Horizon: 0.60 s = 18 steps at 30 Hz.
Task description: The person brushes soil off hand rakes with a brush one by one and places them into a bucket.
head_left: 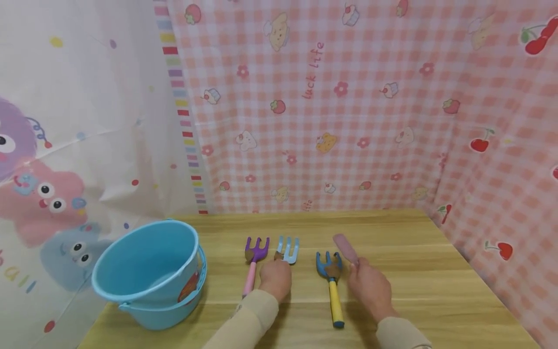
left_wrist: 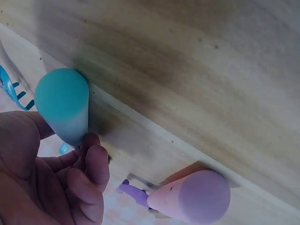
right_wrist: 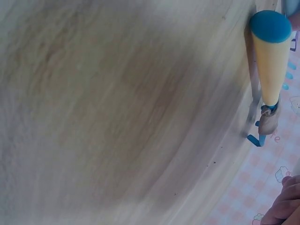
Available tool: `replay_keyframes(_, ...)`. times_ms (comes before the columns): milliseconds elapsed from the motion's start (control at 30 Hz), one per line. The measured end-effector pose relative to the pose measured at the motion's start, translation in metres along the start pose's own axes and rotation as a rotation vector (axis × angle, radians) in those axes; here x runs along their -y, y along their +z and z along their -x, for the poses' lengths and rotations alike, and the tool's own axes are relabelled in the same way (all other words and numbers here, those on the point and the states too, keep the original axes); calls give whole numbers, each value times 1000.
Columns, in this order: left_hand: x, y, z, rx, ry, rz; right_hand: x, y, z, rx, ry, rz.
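My left hand (head_left: pixel 276 279) holds a light blue hand rake (head_left: pixel 293 250) low over the table. In the left wrist view the fingers (left_wrist: pixel 96 164) are curled beside the handle with the teal end (left_wrist: pixel 63 96). Left of it lies a purple hand rake with a pink handle (head_left: pixel 249 279), a brown clump on its head. A dark blue hand rake with a yellow handle (head_left: pixel 334 303) lies between the hands, brown stuff stuck on its tines. My right hand (head_left: pixel 371 287) grips a flat, pink, strip-like thing (head_left: pixel 346 248); its kind is unclear. Only part of that hand shows in the right wrist view.
A light blue bucket (head_left: pixel 148 310) stands at the left of the wooden table (head_left: pixel 444 291), its handle folded down. Behind the table hangs a pink checked cloth (head_left: pixel 314 160), and a white printed sheet (head_left: pixel 117 121) hangs at the left. Small dark specks dot the tabletop.
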<state>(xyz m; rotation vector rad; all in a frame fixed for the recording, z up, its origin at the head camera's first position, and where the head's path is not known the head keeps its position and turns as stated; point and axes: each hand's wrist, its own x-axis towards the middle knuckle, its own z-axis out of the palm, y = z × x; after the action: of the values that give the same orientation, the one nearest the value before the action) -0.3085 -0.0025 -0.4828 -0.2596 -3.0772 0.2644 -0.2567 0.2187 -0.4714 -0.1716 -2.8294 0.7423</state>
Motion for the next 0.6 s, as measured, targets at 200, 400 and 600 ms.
replay_keyframes(200,5,4,2,17,-27,59,6,5,5,-34,-14,-15)
replay_keyframes(400,11,7,-1,-12,-26,119,12,5,7,-50,-15,-6)
replay_keyframes(600,17,4,-1,-54,25,138,18,3,7,-60,-17,3)
